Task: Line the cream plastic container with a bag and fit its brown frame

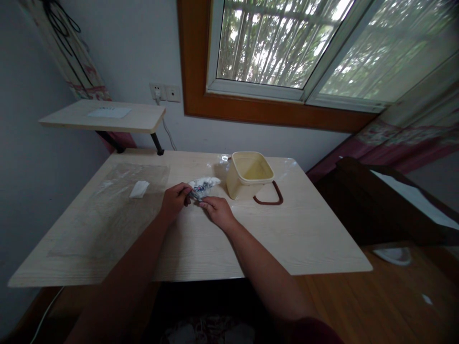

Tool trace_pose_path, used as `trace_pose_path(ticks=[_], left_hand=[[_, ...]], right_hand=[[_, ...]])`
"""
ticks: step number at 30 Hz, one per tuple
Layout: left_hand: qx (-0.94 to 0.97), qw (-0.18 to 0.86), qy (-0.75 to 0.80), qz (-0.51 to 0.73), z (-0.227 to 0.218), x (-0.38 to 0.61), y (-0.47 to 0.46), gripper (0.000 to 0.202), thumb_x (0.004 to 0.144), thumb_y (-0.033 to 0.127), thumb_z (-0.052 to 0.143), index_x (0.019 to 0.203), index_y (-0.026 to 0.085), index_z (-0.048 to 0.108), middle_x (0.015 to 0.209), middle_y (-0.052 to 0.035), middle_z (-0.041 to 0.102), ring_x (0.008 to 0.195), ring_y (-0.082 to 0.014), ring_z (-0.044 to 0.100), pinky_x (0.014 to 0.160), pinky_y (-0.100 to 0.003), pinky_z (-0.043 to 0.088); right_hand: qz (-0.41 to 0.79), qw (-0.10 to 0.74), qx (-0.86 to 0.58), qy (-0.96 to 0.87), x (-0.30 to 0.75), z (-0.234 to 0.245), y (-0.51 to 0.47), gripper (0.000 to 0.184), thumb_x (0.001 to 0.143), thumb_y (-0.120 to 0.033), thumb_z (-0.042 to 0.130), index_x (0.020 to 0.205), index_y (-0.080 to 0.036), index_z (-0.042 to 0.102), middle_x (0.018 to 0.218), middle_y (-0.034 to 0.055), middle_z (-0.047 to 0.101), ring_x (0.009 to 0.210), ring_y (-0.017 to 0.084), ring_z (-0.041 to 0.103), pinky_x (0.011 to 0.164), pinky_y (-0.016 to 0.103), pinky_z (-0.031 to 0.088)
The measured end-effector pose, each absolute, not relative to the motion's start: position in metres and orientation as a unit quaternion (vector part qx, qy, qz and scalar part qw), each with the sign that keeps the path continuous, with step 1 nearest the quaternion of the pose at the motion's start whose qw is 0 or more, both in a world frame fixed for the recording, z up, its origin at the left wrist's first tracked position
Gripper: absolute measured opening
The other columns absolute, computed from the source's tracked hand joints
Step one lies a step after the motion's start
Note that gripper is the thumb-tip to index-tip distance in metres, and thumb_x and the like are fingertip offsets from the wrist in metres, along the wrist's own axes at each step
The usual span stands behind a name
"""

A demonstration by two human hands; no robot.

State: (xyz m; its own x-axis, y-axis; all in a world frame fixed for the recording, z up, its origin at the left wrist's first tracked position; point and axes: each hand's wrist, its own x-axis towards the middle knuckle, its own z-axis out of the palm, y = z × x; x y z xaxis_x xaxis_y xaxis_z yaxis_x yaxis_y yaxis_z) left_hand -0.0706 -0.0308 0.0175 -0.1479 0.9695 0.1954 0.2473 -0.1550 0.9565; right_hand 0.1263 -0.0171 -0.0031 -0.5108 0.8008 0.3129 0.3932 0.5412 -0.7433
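Note:
A small crinkled plastic bag [204, 184], white and clear with bluish print, is held just above the middle of the table. My left hand [175, 201] pinches its left end between closed fingers. At its lower edge, my right hand [218, 211] has thumb and fingers closed on it too. What the bag contains cannot be made out. Just right of the bag stands a cream plastic bucket [236, 184], upright, its brown handle [268, 203] folded down on its right side. No contents show inside from here.
A clear plastic sheet [107, 215] covers the table's left part, with a folded white tissue [139, 189] on it. A raised shelf [71, 114] bearing a paper [109, 112] stands at the back left. Wall sockets [165, 92] and a window [272, 48] are behind the table [304, 239].

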Motion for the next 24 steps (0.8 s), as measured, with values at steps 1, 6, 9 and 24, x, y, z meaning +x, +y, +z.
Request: trace_pose_path(ticks=[1,6,9,24], left_hand=[[0.551,0.347,0.552,0.521,0.0169,-0.0714,-0.0306,0.020,0.086,0.036,0.061,0.080,0.018,0.068,0.050,0.0031,0.059,0.042,-0.0113,0.052,0.044,-0.022,0.041],[0.542,0.361,0.546,0.527,0.0189,-0.0745,-0.0316,0.024,0.089,0.040,0.060,0.082,0.018,0.066,0.049,0.0035,0.057,0.041,-0.0112,0.051,0.043,-0.022,0.040],[0.513,0.348,0.552,0.557,0.0223,-0.0777,-0.0317,0.027,0.090,0.043,0.059,0.085,0.018,0.065,0.054,0.0034,0.057,0.042,-0.0102,0.050,0.042,-0.021,0.038],[0.474,0.406,0.488,0.611,0.0210,-0.0762,-0.0296,0.034,0.093,0.050,0.054,0.103,0.019,0.064,0.092,-0.0043,0.062,0.065,-0.0111,0.058,0.049,-0.021,0.047]], right_hand=[[0.307,0.329,-0.368,-0.814,0.1264,-0.0026,-0.0172,0.025,0.098,-0.037,0.057,0.095,-0.024,0.078,0.087,0.0027,0.076,0.079,0.018,0.067,0.074,0.025,0.045],[0.312,0.334,-0.376,-0.806,0.1279,-0.0027,-0.0172,0.027,0.098,-0.040,0.057,0.095,-0.024,0.078,0.085,0.0027,0.076,0.078,0.017,0.067,0.073,0.024,0.045],[0.317,0.347,-0.377,-0.798,0.1288,-0.0033,-0.0170,0.029,0.098,-0.042,0.057,0.094,-0.023,0.078,0.083,0.0029,0.075,0.077,0.017,0.067,0.072,0.025,0.045],[0.346,0.381,-0.375,-0.771,0.1294,0.0002,-0.0175,0.032,0.097,-0.043,0.056,0.087,-0.020,0.076,0.076,0.0017,0.072,0.072,0.016,0.065,0.070,0.024,0.045]])
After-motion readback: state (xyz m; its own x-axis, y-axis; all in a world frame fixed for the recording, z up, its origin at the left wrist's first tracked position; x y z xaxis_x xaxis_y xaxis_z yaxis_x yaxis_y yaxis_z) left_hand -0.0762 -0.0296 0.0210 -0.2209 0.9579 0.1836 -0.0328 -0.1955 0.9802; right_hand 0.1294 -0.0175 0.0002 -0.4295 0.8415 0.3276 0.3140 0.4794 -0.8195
